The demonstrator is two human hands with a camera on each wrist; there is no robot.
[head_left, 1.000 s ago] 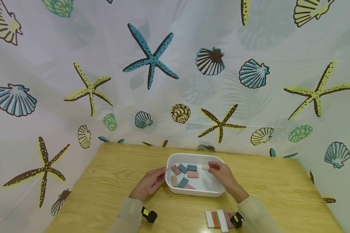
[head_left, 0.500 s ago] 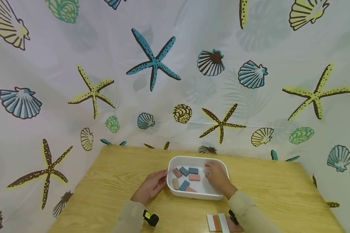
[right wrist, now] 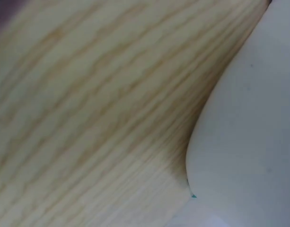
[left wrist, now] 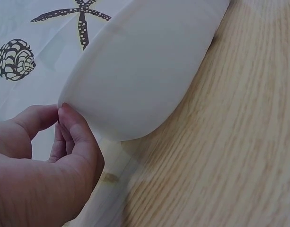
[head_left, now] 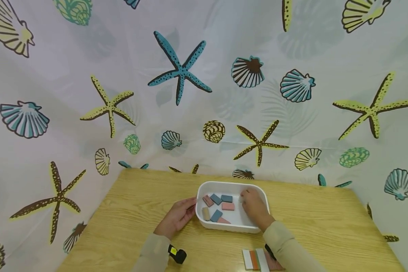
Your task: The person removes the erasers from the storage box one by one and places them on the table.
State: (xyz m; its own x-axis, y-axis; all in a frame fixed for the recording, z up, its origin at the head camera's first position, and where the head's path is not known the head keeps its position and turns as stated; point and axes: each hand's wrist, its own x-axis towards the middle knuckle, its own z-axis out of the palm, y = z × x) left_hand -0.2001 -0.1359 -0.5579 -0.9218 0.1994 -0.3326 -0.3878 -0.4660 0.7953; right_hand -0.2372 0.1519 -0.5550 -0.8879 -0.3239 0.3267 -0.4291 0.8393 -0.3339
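Note:
A white plastic tub (head_left: pixel 231 229) stands on the wooden table. My left hand (head_left: pixel 177 216) pinches its left rim between thumb and fingertips, as the left wrist view also shows. Inside the tub, towards the right, is my right hand (head_left: pixel 255 206), its fingers bent down near the floor; I cannot tell whether they hold anything. Small flat blocks lie left of this hand: a pink block (head_left: pixel 228 206), a dark blue block (head_left: pixel 226 198), a tan block (head_left: pixel 206 214) and several others. The right wrist view shows only the tub's outer wall (right wrist: pixel 249 127) and table.
A fanned row of flat strips (head_left: pixel 255 260), white, orange, green and brownish pink, lies on the table (head_left: pixel 149 196) near my right sleeve (head_left: pixel 289 245), which partly covers it. A white curtain (head_left: pixel 204 113) printed with starfish and shells closes off the back and sides.
My right hand has shifted left and deeper into the tub, its fingers now more bent. The cream block seen at its fingertips a second ago is out of sight. My left hand stays at the rim.

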